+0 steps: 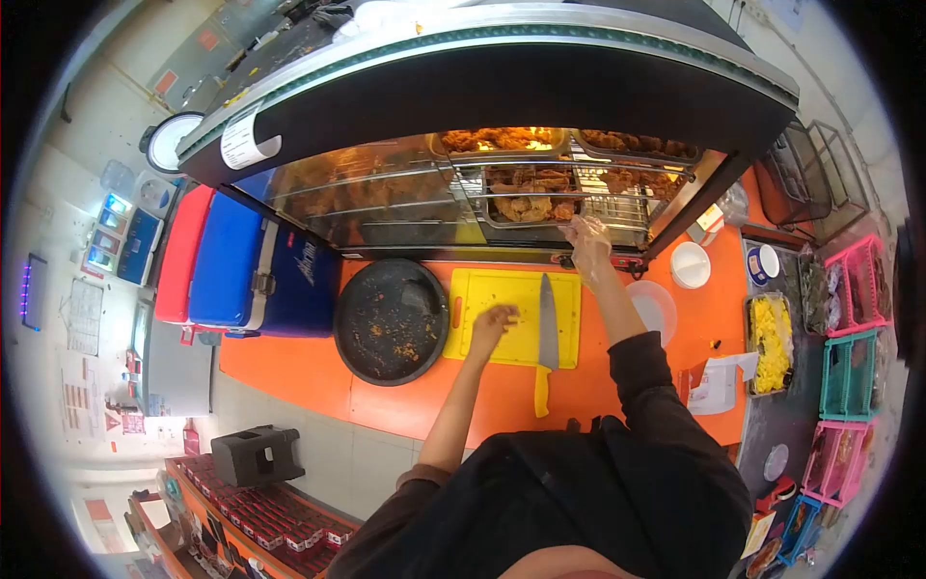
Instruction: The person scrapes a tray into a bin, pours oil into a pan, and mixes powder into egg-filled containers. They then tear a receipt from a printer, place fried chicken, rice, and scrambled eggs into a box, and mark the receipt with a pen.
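My left hand (494,326) hovers over the yellow cutting board (468,343), fingers loosely bent and apart, with nothing in them. My right hand (589,241), in a clear plastic glove, reaches to the lower front of the heated display cabinet (386,106). Its fingers are extended close to a tray of fried chicken (529,205) on the lower rack, and nothing shows in them. A knife (548,328) with a yellow handle lies on the board between my hands, its handle past the near edge. Left of the board sits a round black pan (386,333) with crumbs.
More fried chicken trays (506,141) are on the upper rack. A blue and red cooler (231,261) stands at left. On the right are a clear plastic bowl (654,314), a white tub (690,265), a white carton (719,384) and a tray of yellow food (770,343).
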Motion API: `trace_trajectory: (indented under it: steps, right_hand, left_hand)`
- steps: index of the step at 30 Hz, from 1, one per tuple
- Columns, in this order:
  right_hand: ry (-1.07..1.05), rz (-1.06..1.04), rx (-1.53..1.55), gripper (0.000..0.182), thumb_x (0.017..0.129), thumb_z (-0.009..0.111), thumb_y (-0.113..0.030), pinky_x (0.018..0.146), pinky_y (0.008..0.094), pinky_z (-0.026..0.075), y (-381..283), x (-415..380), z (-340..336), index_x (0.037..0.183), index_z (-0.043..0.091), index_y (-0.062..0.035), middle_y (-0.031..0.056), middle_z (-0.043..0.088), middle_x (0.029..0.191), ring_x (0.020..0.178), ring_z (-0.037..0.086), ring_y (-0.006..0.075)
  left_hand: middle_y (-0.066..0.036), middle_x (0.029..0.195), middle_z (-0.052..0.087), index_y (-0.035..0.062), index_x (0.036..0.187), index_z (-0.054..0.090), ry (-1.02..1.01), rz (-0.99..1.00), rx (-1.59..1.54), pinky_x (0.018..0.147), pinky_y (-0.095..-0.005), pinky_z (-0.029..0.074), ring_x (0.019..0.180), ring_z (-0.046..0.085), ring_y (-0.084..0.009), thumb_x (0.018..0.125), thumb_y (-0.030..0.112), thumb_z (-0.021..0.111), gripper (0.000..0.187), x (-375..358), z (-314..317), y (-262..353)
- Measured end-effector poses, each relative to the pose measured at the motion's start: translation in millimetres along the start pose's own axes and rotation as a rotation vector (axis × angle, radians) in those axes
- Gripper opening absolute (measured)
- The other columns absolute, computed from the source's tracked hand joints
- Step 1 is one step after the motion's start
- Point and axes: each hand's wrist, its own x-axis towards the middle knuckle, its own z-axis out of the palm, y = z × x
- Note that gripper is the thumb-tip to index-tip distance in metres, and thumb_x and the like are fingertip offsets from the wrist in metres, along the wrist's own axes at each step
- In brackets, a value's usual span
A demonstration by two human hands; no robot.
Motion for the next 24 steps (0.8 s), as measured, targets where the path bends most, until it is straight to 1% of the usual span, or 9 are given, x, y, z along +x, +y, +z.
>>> trace_trajectory:
  steps: [2, 3, 5, 9, 10, 15, 20, 23, 24]
  right_hand:
    - [0.382, 0.535, 0.489, 0.011, 0.087, 0.062, -0.005, 0.066, 0.0262, 0.051, -74, -30, 12, 0.088, 0.051, -0.0023, 0.0057, 0.052, 0.076, 0.073, 0.059, 0.0163]
    - [0.396, 0.537, 0.477, 0.011, 0.087, 0.062, -0.005, 0.066, 0.0262, 0.051, -76, -39, 12, 0.088, 0.051, -0.0023, 0.0057, 0.052, 0.076, 0.073, 0.059, 0.0163]
    - [0.439, 0.403, 0.618, 0.013, 0.084, 0.063, -0.002, 0.048, 0.0244, 0.040, -75, -53, 3, 0.087, 0.051, -0.0045, 0.0021, 0.051, 0.069, 0.059, 0.054, 0.0131]
    - [0.394, 0.397, 0.481, 0.016, 0.083, 0.061, 0.003, 0.049, 0.0247, 0.038, -69, -77, -15, 0.083, 0.049, -0.0077, 0.0008, 0.048, 0.068, 0.054, 0.047, 0.0118]
    - [0.335, 0.384, 0.521, 0.010, 0.088, 0.057, 0.001, 0.058, 0.0278, 0.046, -64, -83, -24, 0.087, 0.049, -0.0054, 0.0024, 0.050, 0.073, 0.061, 0.050, 0.0128]
    - [0.248, 0.404, 0.509, 0.011, 0.087, 0.059, -0.001, 0.057, 0.0282, 0.045, -59, -104, -42, 0.088, 0.049, -0.0053, 0.0032, 0.051, 0.072, 0.063, 0.053, 0.0145]
    - [0.312, 0.394, 0.573, 0.015, 0.086, 0.058, 0.000, 0.053, 0.0313, 0.044, -68, -117, -41, 0.091, 0.048, -0.0084, 0.0028, 0.051, 0.075, 0.063, 0.055, 0.0183]
    - [0.195, 0.262, 0.644, 0.020, 0.085, 0.058, 0.000, 0.059, 0.0306, 0.049, -98, -131, -36, 0.102, 0.049, -0.0072, 0.0039, 0.054, 0.081, 0.073, 0.061, 0.0207]
    - [0.335, 0.360, 0.161, 0.026, 0.083, 0.061, -0.006, 0.065, 0.0335, 0.049, -133, -130, -20, 0.106, 0.050, -0.0061, 0.0073, 0.056, 0.085, 0.077, 0.060, 0.0233]
  left_hand:
    - [-0.009, 0.101, 0.064, 0.0015, 0.102, 0.058, 0.095, -0.071, -0.210, 0.073, -0.0287, 0.052, 0.086, 0.064, -0.0187, 0.096, 0.019, 0.047, 0.022, 19, 7, 20]
    - [-0.008, 0.101, 0.063, 0.0032, 0.106, 0.057, 0.134, -0.054, -0.268, 0.073, -0.0282, 0.051, 0.085, 0.064, -0.0184, 0.097, 0.022, 0.046, 0.024, 29, 9, 27]
    - [-0.008, 0.100, 0.062, 0.0025, 0.106, 0.055, 0.223, 0.010, -0.351, 0.074, -0.0303, 0.052, 0.084, 0.064, -0.0198, 0.097, 0.024, 0.049, 0.024, 51, 14, 35]
    - [-0.009, 0.097, 0.061, 0.0005, 0.105, 0.052, 0.285, 0.089, -0.388, 0.075, -0.0332, 0.055, 0.083, 0.064, -0.0209, 0.097, 0.022, 0.049, 0.023, 63, 25, 48]
    - [-0.010, 0.096, 0.060, -0.0010, 0.104, 0.052, 0.247, 0.098, -0.399, 0.076, -0.0343, 0.056, 0.083, 0.064, -0.0215, 0.097, 0.019, 0.049, 0.021, 61, 26, 50]
    - [-0.011, 0.092, 0.057, -0.0030, 0.099, 0.049, 0.224, 0.014, -0.698, 0.086, -0.0402, 0.056, 0.086, 0.063, -0.0257, 0.096, 0.009, 0.047, 0.012, 29, 42, 74]
    - [-0.012, 0.091, 0.057, -0.0032, 0.097, 0.050, 0.175, 0.116, -0.619, 0.087, -0.0409, 0.055, 0.083, 0.064, -0.0260, 0.094, 0.007, 0.048, 0.011, 26, 44, 59]
    - [-0.013, 0.091, 0.057, -0.0042, 0.098, 0.050, 0.204, 0.117, -0.566, 0.088, -0.0414, 0.055, 0.084, 0.063, -0.0260, 0.094, 0.006, 0.049, 0.011, 21, 44, 43]
    - [-0.014, 0.092, 0.058, -0.0049, 0.099, 0.049, 0.234, 0.122, -0.554, 0.087, -0.0415, 0.055, 0.084, 0.063, -0.0260, 0.093, 0.005, 0.048, 0.011, 19, 46, 41]
